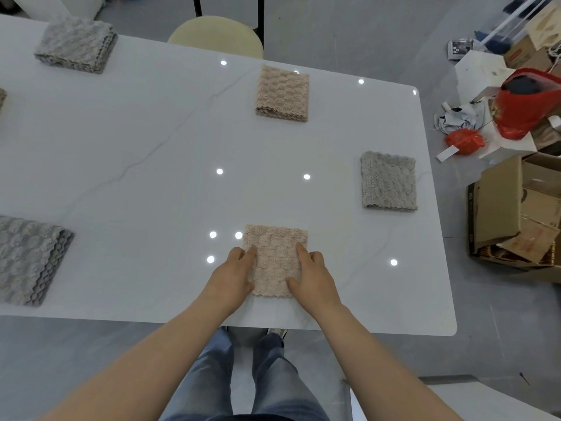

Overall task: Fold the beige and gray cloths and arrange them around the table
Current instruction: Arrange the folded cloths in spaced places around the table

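A folded beige cloth (274, 256) lies flat near the front edge of the white table (151, 153). My left hand (232, 276) grips its left side and my right hand (312, 276) grips its right side, thumbs on top. A second folded beige cloth (283, 93) sits at the far edge. A folded gray cloth (389, 181) lies by the right edge. Two more folded gray cloths rest at the far left (76, 44) and the near left (27, 259).
A cream round stool (215, 34) stands behind the table's far edge. Cardboard boxes (516, 208), red bags (528, 104) and white boxes crowd the floor to the right. A sliver of another cloth shows at the left frame edge.
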Demonstrator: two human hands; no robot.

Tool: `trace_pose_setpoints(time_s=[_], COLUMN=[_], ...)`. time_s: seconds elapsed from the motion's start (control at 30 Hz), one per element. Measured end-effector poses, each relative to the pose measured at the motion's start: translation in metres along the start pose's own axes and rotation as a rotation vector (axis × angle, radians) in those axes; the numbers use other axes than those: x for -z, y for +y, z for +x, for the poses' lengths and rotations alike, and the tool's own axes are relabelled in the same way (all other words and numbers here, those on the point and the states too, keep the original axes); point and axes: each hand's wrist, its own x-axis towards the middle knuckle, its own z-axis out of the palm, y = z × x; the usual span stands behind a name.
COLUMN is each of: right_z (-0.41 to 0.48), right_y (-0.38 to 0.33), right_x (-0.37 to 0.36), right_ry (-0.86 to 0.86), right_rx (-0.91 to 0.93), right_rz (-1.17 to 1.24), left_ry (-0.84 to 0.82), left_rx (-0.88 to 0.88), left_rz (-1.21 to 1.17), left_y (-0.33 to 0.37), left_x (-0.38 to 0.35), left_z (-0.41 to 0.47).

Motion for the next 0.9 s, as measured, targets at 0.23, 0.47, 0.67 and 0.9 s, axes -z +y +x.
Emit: trace_pose_setpoints(time_s=[0.23, 0.47, 0.67, 0.9], right_z=[-0.004, -0.024, -0.044, -0.058], right_y=[0.0, -0.014, -0.044, -0.071], right_x=[0.004, 0.019, 0.024, 0.01], right_ry=[-0.008, 0.095, 0.087, 0.035], right_rx=[-0.002, 0.034, 0.118, 0.218], right_rz=[0.004, -0.042, -0.154, -0.185], left_ry=[-0.002, 0.076, 0.083, 0.101], left_rx=[0.038, 0.014, 0.013, 0.052], left_rz=[-0.051, -0.041, 0.013, 0.052], left_y=[0.003, 0.006, -0.003, -0.016], left_x=[0.004, 0.026, 0.046, 0.062], left_z=[-0.008, -0.018, -0.037, -0.073])
